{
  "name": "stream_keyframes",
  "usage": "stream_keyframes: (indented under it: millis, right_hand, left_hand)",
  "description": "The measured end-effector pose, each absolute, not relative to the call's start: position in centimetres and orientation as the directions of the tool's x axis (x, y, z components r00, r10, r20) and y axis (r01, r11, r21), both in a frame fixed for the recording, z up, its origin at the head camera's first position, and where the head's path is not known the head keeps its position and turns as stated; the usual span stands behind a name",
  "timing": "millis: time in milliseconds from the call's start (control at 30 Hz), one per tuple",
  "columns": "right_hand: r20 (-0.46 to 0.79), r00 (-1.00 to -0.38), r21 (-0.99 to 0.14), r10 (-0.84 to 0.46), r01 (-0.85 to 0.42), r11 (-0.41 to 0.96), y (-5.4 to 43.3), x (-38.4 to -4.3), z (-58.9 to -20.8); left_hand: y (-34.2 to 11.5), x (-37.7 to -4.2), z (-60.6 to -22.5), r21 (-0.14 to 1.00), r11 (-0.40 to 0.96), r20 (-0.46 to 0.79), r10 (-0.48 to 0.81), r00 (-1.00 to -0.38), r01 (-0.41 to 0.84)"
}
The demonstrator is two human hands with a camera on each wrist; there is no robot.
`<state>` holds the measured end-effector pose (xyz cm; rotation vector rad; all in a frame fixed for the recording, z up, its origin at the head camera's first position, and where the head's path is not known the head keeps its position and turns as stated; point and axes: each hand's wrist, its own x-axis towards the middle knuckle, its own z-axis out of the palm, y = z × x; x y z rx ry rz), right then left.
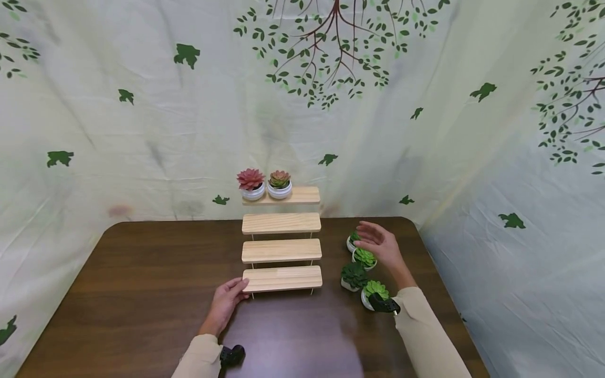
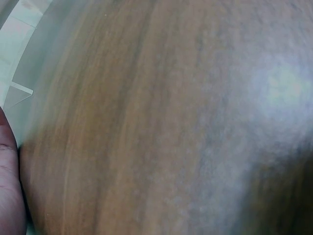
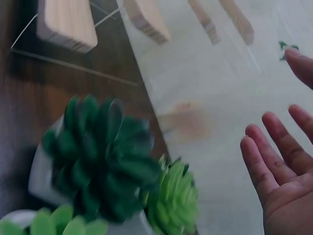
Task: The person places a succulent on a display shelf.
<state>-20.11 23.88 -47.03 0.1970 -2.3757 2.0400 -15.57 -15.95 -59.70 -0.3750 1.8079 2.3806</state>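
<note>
A tiered wooden display stand point(image 1: 282, 251) with thin wire supports stands on the table. My left hand point(image 1: 224, 303) holds the left end of its lowest board, fingertips right at the edge; only a sliver of that hand appears in the left wrist view. Over at the right, my right hand point(image 1: 384, 248) hovers above the back of a group of potted succulents, its fingers spread and empty. The group includes a dark green succulent point(image 3: 105, 156) and a light green succulent point(image 3: 173, 198). One pot at the back is partly hidden by my right hand.
On the top board, a red succulent point(image 1: 250, 180) and a red-green succulent point(image 1: 280, 184) stand side by side in white pots, left of the middle. The brown table point(image 1: 156, 294) ends close behind the stand at a leaf-printed curtain point(image 1: 142, 121).
</note>
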Motion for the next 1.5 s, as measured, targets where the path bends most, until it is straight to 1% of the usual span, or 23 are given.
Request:
stream_keyframes:
  millis: [100, 233, 333, 467, 633, 833, 967, 1100, 1233, 1400, 1500]
  right_hand:
    - [0.102, -0.992, -0.986, -0.069, -0.110, 0.125, 24.7, -19.3, -48.0]
    - [0.132, -0.991, -0.986, -0.006, -0.132, 0.099, 26.2, -17.8, -49.6]
    - [0.156, -0.988, -0.985, 0.010, -0.155, 0.081, 27.4, -16.7, -50.6]
    - [0.170, -0.985, -0.982, -0.017, -0.171, 0.085, 28.7, -15.4, -52.0]
    - [0.154, -0.986, -0.981, -0.062, -0.160, 0.105, 29.9, -13.7, -53.7]
    - [0.195, -0.972, -0.974, -0.132, -0.207, 0.088, 30.7, -12.2, -55.4]
    - [0.198, -0.966, -0.973, -0.169, -0.214, 0.083, 30.9, -11.3, -56.4]
    - [0.160, -0.969, -0.978, -0.187, -0.181, 0.101, 30.7, -10.7, -57.4]
    - [0.103, -0.982, -0.984, -0.155, -0.124, 0.131, 29.9, -10.3, -58.4]
    - [0.035, -0.998, -0.983, -0.053, -0.044, 0.176, 28.9, -10.0, -58.8]
    - [-0.025, -1.000, -0.979, 0.019, 0.028, 0.203, 28.4, -9.9, -58.9]
  left_hand:
    - [-15.9, -15.5, -59.7, 0.930, -0.271, -0.273, -0.052, -0.961, -0.250]
    - [-15.7, -15.5, -59.7, 0.931, -0.262, -0.275, -0.047, -0.960, -0.254]
    - [-15.7, -15.5, -59.6, 0.933, -0.259, -0.272, -0.047, -0.961, -0.251]
    - [-15.8, -15.4, -59.5, 0.935, -0.258, -0.267, -0.057, -0.962, -0.244]
    - [-16.0, -15.2, -59.5, 0.936, -0.251, -0.269, -0.055, -0.962, -0.248]
    - [-16.0, -15.2, -59.5, 0.937, -0.251, -0.266, -0.063, -0.962, -0.243]
    - [-16.0, -15.3, -59.6, 0.938, -0.253, -0.260, -0.061, -0.964, -0.237]
    - [-16.0, -15.4, -59.7, 0.936, -0.260, -0.262, -0.061, -0.963, -0.238]
    - [-15.9, -15.4, -59.7, 0.934, -0.264, -0.267, -0.066, -0.961, -0.241]
    - [-15.9, -15.4, -59.8, 0.934, -0.275, -0.252, -0.064, -0.966, -0.226]
    - [-15.9, -15.4, -59.9, 0.933, -0.286, -0.247, -0.063, -0.967, -0.220]
